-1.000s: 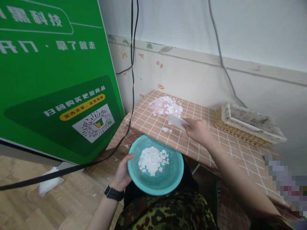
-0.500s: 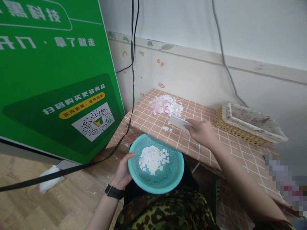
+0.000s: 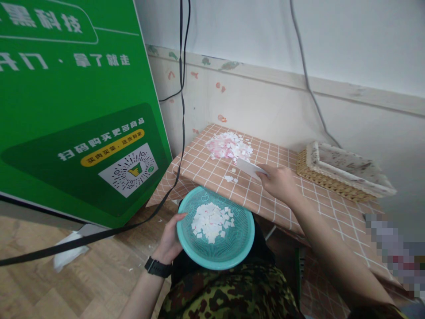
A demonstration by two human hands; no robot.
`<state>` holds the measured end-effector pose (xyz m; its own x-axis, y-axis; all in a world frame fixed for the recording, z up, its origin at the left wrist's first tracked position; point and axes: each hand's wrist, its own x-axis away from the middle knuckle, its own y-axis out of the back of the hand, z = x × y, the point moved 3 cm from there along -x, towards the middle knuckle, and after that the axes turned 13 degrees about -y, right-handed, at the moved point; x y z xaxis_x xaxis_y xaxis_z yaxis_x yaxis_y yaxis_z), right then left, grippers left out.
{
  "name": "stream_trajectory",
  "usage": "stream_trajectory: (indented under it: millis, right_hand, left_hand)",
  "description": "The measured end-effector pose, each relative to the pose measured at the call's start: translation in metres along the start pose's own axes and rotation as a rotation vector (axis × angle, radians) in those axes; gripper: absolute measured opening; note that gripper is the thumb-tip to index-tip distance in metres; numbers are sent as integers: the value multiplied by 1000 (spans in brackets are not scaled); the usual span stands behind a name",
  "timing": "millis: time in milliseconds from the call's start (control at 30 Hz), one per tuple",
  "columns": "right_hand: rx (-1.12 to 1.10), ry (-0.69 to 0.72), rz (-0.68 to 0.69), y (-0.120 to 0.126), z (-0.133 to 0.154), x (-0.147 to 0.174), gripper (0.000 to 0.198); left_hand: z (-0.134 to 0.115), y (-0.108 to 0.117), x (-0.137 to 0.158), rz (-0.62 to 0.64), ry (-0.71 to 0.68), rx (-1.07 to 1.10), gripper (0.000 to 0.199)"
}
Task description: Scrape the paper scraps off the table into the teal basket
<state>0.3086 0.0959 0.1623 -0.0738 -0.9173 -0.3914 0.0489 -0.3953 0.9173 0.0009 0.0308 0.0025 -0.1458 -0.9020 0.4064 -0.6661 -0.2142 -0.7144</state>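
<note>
My left hand (image 3: 171, 237) grips the left rim of a teal plastic strainer basket (image 3: 215, 262), held just below the table's front edge. Inside the basket lies a heap of small white paper pieces (image 3: 210, 221). My right hand (image 3: 277, 180) is closed on a flat white card (image 3: 249, 168), held low over the table. The card's far end is at the near edge of a pile of white and pink paper scraps (image 3: 227, 145). Between the card and the table's front edge lie a few loose scraps (image 3: 229, 179).
A checked brown cloth covers the table (image 3: 275, 204). A cloth-lined wicker basket (image 3: 345, 173) stands at the right by the wall. Left is a green panel (image 3: 73, 97) with printed text. A black cable (image 3: 156, 212) hangs down in front of it.
The card has tilted slightly and moved a little toward the pile's right side, and one scrap now shows apart beside it. The strainer basket and my left hand stay about where they were.
</note>
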Motion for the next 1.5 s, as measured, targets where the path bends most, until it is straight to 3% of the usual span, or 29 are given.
stream_trajectory:
  millis: [267, 633, 933, 1233, 1500]
  right_hand:
    - [-32, 77, 25, 1, 12, 3, 31]
    - [30, 41, 16, -2, 4, 0, 32]
    - [28, 104, 6, 0, 13, 7, 32]
    - [69, 46, 5, -2, 6, 3, 32]
    - [9, 69, -24, -6, 5, 3, 33]
  left_hand:
    - [-1, -4, 1, -1, 0, 7, 21]
    - [-1, -2, 1, 3, 0, 3, 20]
    - [-1, -1, 0, -7, -1, 4, 20]
    - [-1, -3, 2, -1, 1, -7, 19]
    - [-1, -4, 1, -2, 2, 2, 20]
